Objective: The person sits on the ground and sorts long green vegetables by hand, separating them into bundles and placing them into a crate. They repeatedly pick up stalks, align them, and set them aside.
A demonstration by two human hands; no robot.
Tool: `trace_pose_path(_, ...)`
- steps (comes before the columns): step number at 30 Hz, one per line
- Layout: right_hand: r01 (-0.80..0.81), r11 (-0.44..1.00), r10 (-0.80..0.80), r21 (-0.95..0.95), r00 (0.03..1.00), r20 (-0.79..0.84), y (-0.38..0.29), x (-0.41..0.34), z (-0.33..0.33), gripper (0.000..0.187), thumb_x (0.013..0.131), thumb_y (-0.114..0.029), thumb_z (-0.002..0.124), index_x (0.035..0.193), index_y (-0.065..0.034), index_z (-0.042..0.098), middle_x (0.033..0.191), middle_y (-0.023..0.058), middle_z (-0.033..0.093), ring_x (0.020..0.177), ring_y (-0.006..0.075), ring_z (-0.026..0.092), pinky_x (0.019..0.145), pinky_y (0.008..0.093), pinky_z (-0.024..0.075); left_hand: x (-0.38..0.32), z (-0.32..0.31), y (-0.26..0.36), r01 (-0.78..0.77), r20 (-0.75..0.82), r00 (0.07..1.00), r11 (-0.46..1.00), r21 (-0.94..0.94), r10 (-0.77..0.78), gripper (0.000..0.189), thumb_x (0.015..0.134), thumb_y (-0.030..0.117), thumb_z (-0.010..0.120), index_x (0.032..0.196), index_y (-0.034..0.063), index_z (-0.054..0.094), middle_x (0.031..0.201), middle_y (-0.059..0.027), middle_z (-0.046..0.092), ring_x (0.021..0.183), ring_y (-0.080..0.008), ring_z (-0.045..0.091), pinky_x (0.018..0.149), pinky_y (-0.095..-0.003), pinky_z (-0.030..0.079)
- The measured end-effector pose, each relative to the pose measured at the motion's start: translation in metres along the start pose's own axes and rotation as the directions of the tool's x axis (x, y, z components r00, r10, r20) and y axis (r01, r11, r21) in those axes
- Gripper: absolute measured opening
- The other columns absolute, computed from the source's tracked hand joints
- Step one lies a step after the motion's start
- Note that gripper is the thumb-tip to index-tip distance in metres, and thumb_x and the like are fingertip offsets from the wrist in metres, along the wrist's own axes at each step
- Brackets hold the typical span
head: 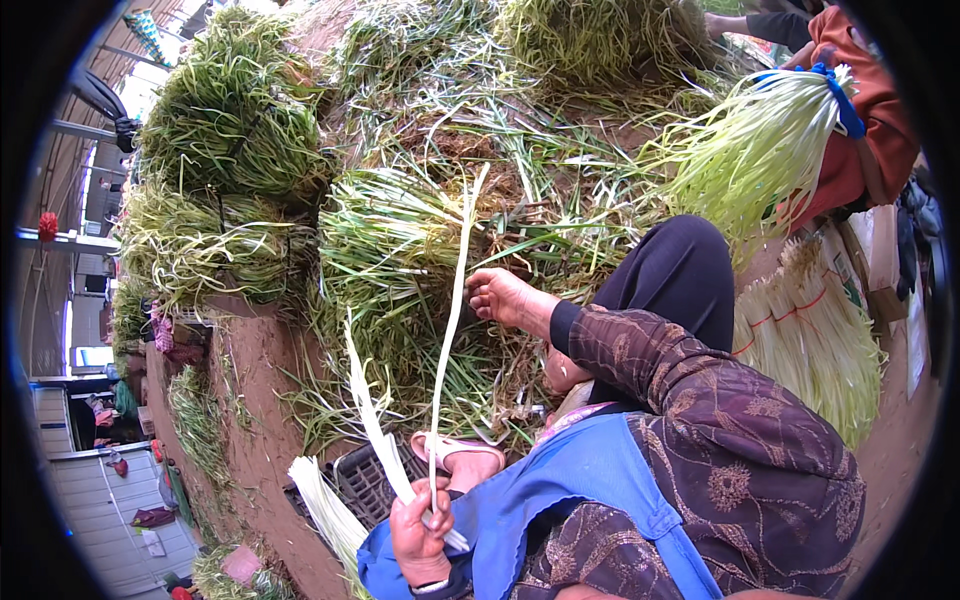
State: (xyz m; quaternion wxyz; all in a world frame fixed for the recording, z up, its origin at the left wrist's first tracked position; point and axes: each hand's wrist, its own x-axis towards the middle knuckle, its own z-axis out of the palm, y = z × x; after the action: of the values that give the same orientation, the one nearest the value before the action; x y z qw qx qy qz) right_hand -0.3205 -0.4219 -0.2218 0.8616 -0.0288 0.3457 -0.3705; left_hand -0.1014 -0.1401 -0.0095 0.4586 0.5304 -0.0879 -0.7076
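My left hand (421,525) is closed around several white, leek-like stalks (386,457), low in the view, in front of the blue apron. One long pale stalk (448,337) rises from that hand towards the middle of the view. My right hand (506,298) is beside this long stalk, with its fingers loosely curled and nothing visible in them. Whether the fingertips touch the stalk is unclear. Beyond it lies a pile of green, leafy stalks (390,240) with brown roots. A bunch of cleaned white stalks (326,495) lies left of my left hand, by a black plastic crate (367,484).
Large green bundles (232,135) are stacked at the upper left. Tied pale bundles (810,337) lie on the right. At the upper right, a person in an orange top (855,157) is beside a pale bunch (750,142) and a blue glove. My pink clog (457,448) is near the crate.
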Motion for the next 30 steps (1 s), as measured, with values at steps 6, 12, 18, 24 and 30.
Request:
trace_pose_path(6,-0.035,0.998,0.030,0.059,0.996,0.083,-0.008,0.018,-0.017,0.015,0.091,-0.025,0.058,0.093,-0.0108,0.062,0.086,0.0038,0.066,0.063,0.0114,0.054,0.055,0.0283,0.0445,-0.059,-0.004,-0.014,0.014,-0.110,0.994,0.993,0.115,-0.002,0.029,0.090,0.011,0.057,0.104,-0.0146,0.058,0.071,-0.0176,0.061,0.044,-0.0108,0.046,0.038,-0.0229,0.034)
trace_pose_path(12,0.056,0.962,-0.110,-0.267,0.976,-0.190,-0.003,0.017,-0.022,0.010,0.093,-0.020,0.062,0.090,-0.0108,0.061,0.073,-0.0019,0.059,0.055,0.0082,0.052,0.050,0.0258,0.0449,-0.094,-0.025,-0.033,0.105,-0.173,0.981,0.988,0.112,-0.084,0.030,0.087,0.013,0.062,0.105,-0.0105,0.059,0.073,-0.0142,0.063,0.047,-0.0117,0.050,0.042,-0.0218,0.038)
trace_pose_path(18,0.072,0.990,-0.089,-0.121,0.986,-0.140,-0.008,0.014,-0.020,0.017,0.093,-0.031,0.066,0.093,-0.0149,0.061,0.074,-0.0048,0.055,0.058,0.0079,0.052,0.054,0.0254,0.0439,-0.108,-0.043,-0.046,0.126,-0.260,0.964,0.958,0.258,-0.057,0.033,0.089,0.019,0.064,0.102,-0.0111,0.060,0.078,-0.0086,0.065,0.045,-0.0096,0.045,0.041,-0.0220,0.033)
trace_pose_path(24,0.111,0.980,-0.141,-0.166,0.973,-0.184,-0.014,0.019,-0.017,0.009,0.086,-0.014,0.068,0.087,-0.0128,0.060,0.073,-0.0037,0.053,0.059,0.0100,0.052,0.058,0.0291,0.0451,-0.119,-0.033,-0.045,0.178,-0.325,0.939,0.966,0.187,-0.110,0.020,0.088,0.015,0.061,0.101,-0.0007,0.060,0.073,-0.0002,0.058,0.060,-0.0076,0.053,0.050,-0.0224,0.040)
trace_pose_path(30,0.107,0.991,-0.118,-0.080,0.981,-0.157,-0.017,0.026,-0.026,0.008,0.083,-0.013,0.065,0.083,-0.0094,0.058,0.067,-0.0026,0.053,0.052,0.0109,0.051,0.052,0.0278,0.0440,-0.121,-0.025,-0.035,0.235,-0.369,0.918,0.949,0.208,-0.146,0.016,0.090,0.016,0.059,0.099,0.0025,0.060,0.065,0.0019,0.053,0.047,-0.0074,0.044,0.040,-0.0220,0.032)
